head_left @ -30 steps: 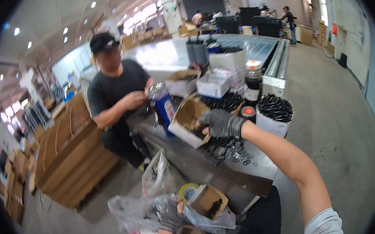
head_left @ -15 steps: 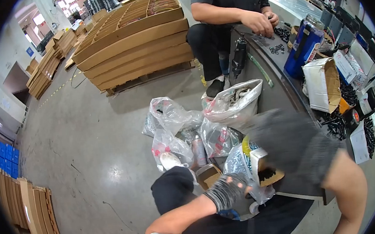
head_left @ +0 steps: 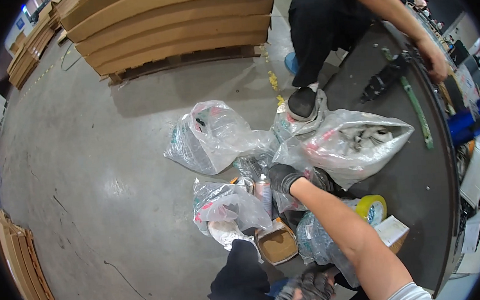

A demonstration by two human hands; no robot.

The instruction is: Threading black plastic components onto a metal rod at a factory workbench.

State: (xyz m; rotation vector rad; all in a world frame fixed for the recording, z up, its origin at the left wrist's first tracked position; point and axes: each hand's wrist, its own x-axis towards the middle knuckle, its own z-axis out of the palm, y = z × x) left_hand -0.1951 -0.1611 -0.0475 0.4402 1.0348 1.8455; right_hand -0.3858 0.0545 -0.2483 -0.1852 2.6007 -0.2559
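Note:
My right arm reaches forward across the bags, and my right hand [head_left: 285, 178] in a dark glove is at a clear plastic bag [head_left: 300, 199], beside a spray can [head_left: 263, 192]. Its fingers point away and are hidden. Close to my body, my left hand [head_left: 310, 292], in a grey knit glove with bare fingertips, is low by my knees; motion blurs it. Just in front of it stand a small open cardboard box [head_left: 277, 244] and a clear bag [head_left: 317, 240]. A roll of yellow tape [head_left: 372, 210] lies to the right, with a white carton [head_left: 392, 231] near it.
A large plastic sack [head_left: 358, 146] of pale cloth-like pieces leans by the dark table [head_left: 424, 197]. More clear bags [head_left: 211, 138] stand on the floor. A person's hand [head_left: 432, 61] hangs over the table near a black tool [head_left: 384, 79]. Stacked cardboard [head_left: 179, 25] rests on a pallet behind.
The view has tipped downward. My right hand has gone from the carton by the table to the bags ahead. My left hand has drawn back toward my body. The other person's arm has moved.

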